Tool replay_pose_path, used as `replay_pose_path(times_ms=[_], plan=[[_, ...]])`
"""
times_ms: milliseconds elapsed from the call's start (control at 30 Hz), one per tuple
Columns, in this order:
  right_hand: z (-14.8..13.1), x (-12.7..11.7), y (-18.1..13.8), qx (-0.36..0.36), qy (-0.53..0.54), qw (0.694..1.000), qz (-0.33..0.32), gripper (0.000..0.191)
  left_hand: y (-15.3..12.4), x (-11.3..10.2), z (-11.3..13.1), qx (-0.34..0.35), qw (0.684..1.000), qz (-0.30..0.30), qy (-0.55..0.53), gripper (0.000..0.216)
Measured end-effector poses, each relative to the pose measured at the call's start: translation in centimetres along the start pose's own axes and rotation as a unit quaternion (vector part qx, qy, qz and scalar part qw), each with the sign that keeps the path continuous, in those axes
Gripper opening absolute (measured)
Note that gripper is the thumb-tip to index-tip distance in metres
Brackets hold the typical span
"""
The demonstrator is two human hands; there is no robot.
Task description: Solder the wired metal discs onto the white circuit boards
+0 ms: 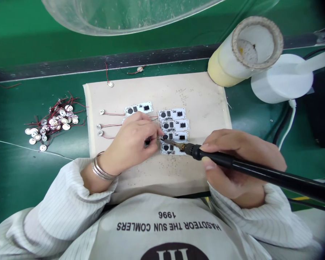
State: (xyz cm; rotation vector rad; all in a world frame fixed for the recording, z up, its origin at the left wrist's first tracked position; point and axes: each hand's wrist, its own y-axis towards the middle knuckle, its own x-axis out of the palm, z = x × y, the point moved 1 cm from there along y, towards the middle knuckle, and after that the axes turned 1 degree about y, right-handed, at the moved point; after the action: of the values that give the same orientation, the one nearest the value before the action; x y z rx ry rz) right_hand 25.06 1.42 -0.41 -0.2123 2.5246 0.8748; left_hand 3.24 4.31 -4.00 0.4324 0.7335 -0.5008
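Observation:
My right hand (241, 162) grips a black soldering iron (262, 175) like a pen. Its tip reaches the left part of the lower white circuit boards (176, 148). My left hand (135, 139) is closed in a pinch beside the left edge of these boards. Something thin sticks out from its fingertips toward the iron's tip; I cannot tell whether it is a wire. More circuit boards (172, 114) lie in the same column. Another circuit board (139, 108) sits to the left, partly beside my hand. Small round discs (99, 126) with red wires extend from under the hand.
All this rests on a beige sheet (151, 86). A pile of wired discs (54, 121) lies on the green table at left, near a thin white strand (29, 146). At right stand a cream cylinder (224, 68) and a white round object (281, 79). A clear curved plastic piece (130, 21) hangs above.

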Motion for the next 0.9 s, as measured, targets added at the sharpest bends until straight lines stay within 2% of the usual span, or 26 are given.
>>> replay_pose_path(times_ms=[133, 333, 500, 600, 900], plan=[[-0.03, 0.07, -0.03, -0.015, -0.017, 1.000, 0.008, 0.021, 0.01, 0.01, 0.01, 0.001, 1.000, 0.001, 0.003, 0.018], [-0.24, 0.22, 0.00, 0.017, -0.032, 0.999, -0.011, 0.018, 0.02, 0.00, 0.05, -0.002, 1.000, 0.000, 0.004, 0.017], [-0.17, 0.21, 0.20, -0.020, -0.028, 0.999, 0.003, 0.019, 0.02, 0.04, 0.05, 0.000, 1.000, 0.004, 0.004, 0.018], [-0.11, 0.28, 0.26, -0.015, -0.025, 1.000, -0.008, 0.020, 0.05, 0.05, 0.05, 0.000, 1.000, 0.003, 0.003, 0.018], [-0.22, 0.78, 0.05, -0.011, -0.023, 0.999, 0.036, 0.013, 0.05, 0.08, 0.08, -0.004, 1.000, 0.004, 0.005, 0.018]])
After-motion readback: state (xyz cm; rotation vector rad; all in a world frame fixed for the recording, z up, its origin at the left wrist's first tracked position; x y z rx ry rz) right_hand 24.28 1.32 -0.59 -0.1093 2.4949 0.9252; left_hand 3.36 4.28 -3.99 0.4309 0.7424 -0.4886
